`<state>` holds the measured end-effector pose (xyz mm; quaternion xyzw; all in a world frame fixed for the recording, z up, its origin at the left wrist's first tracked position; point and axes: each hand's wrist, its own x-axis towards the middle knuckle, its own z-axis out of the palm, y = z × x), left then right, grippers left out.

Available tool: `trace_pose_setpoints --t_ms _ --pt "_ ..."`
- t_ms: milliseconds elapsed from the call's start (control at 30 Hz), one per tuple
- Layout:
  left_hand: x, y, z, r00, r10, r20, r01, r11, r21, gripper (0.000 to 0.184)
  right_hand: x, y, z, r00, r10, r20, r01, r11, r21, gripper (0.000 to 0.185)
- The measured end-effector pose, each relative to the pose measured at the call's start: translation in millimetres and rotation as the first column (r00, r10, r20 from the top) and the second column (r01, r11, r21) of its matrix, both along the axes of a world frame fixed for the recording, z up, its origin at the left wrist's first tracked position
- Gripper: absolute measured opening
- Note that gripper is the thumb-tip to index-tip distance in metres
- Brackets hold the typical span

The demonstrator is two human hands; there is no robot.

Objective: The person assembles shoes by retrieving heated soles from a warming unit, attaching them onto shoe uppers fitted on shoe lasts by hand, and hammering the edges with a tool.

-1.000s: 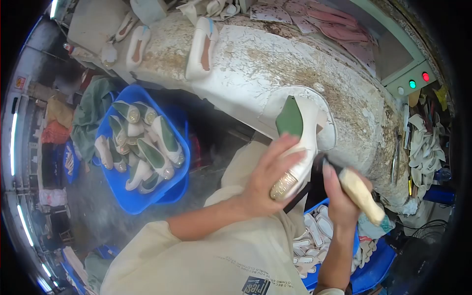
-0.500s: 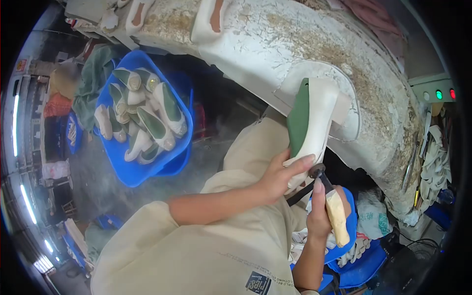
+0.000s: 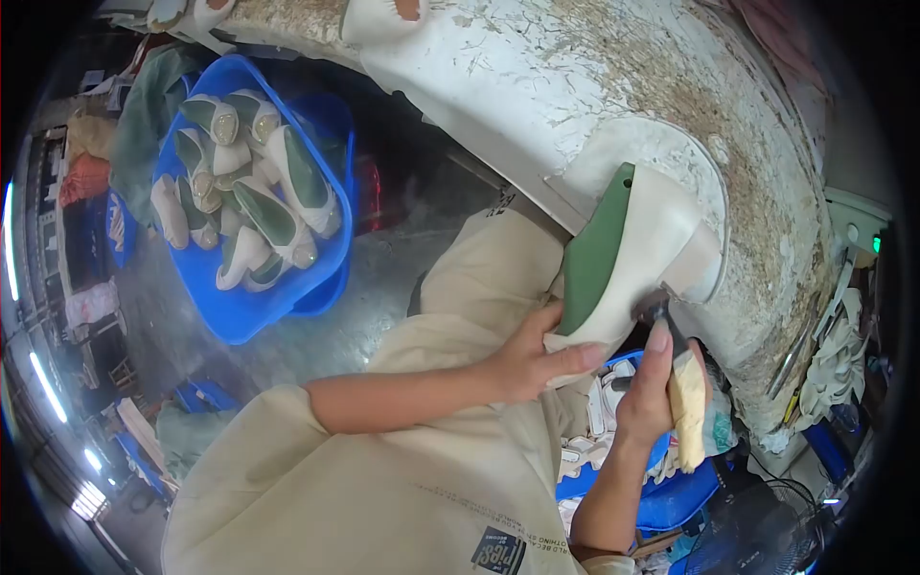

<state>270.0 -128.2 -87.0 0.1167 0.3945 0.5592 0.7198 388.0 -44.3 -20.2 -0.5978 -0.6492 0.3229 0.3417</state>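
Higher along the shoe's side, farther from my left thumb, the hammer point(image 3: 687, 398) has moved since a half second ago, and the view has shifted with my head. Nearest to me is my pale shirt point(image 3: 383, 479), its dark printed patch low on the front. My left hand point(image 3: 537, 359) grasps the near end of the white shoe point(image 3: 637, 254), thumb on its side and fingers partly hidden behind it. My right hand point(image 3: 654, 388) is closed around the hammer's pale handle, thumb up along the dark neck; the dark head is right at the shoe's side, though I can't tell if it touches. The shoe is tilted, green part to the left, its far end by a pale block point(image 3: 692, 264) on the workbench's round plate point(image 3: 711, 168).

Below my hands a blue bin point(image 3: 676, 498) shows, with pale pieces point(image 3: 599, 412) near it. Off to the left, a blue basin point(image 3: 235, 321) holds a heap of white and green shoes point(image 3: 271, 213), with a green cloth point(image 3: 144, 134) just beside it. Beyond my hands the scuffed white workbench point(image 3: 508, 96) curves away, a pale shoe with a brown inside point(image 3: 379, 24) near its left part. Far right, a small green light point(image 3: 876, 244) glows.
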Motion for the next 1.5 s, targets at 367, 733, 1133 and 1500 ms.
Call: trace_pose_setpoints --t_ms 367,733,1133,1500 --pt "1 5 24 1.000 0.009 -0.018 -0.011 0.997 -0.080 0.064 70 83 51 0.918 0.365 0.155 -0.325 0.917 -0.233 0.022" --pt "-29 -1 -40 0.067 0.275 -0.959 0.235 0.930 0.283 0.089 53 -12 -26 0.537 -0.183 -0.824 -0.334 0.850 -0.407 0.095" --pt "1 68 -6 0.068 0.036 -0.997 0.494 0.867 0.065 0.098 19 8 -34 0.672 -0.520 -0.527 -0.025 0.696 -0.718 0.061" --pt "-13 84 -18 0.097 0.050 -0.994 0.558 0.824 0.096 0.073 9 10 -43 0.716 -0.520 -0.466 0.082 0.725 -0.683 0.062"
